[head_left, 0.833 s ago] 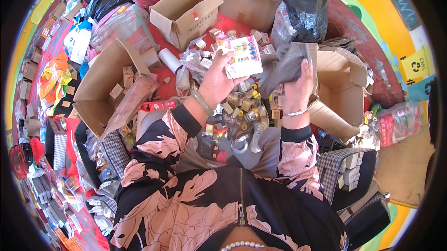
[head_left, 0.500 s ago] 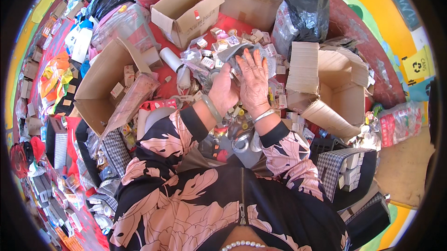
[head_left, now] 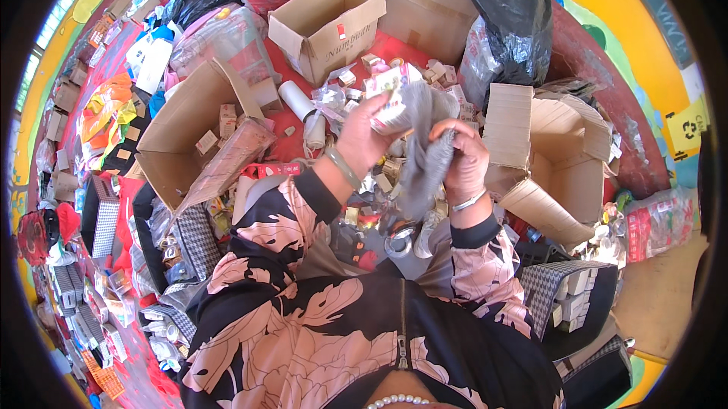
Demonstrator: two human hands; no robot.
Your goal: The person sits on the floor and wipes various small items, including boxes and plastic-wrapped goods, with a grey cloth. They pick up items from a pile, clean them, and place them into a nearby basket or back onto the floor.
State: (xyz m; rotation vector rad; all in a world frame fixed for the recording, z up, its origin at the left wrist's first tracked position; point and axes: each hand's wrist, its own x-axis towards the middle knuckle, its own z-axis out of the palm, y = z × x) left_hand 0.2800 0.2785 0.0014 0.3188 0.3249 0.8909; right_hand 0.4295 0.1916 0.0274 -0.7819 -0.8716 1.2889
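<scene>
In the middle, above a heap of small boxes, my left hand [head_left: 362, 137] is closed round a small white printed box [head_left: 390, 112]. A crumpled grey cloth [head_left: 426, 162] hangs limp and partly blurred between my two hands. Its right side is gripped by my right hand [head_left: 465, 160], with the fingers curled into the fabric. The cloth's upper end lies against the printed box. Whether the left fingers also pinch the cloth I cannot tell.
An open carton [head_left: 326, 34] stands at the far side, another open carton [head_left: 186, 140] with small boxes inside on the left, and a third carton [head_left: 557, 155] on the right. A black plastic bag [head_left: 516, 18] leans at the far right. A checked bin [head_left: 569, 295] holds white boxes.
My hands have moved apart from lying close together over the grey material. The right has shifted right and closed on the cloth, which now hangs down; the printed box shows in my left hand.
</scene>
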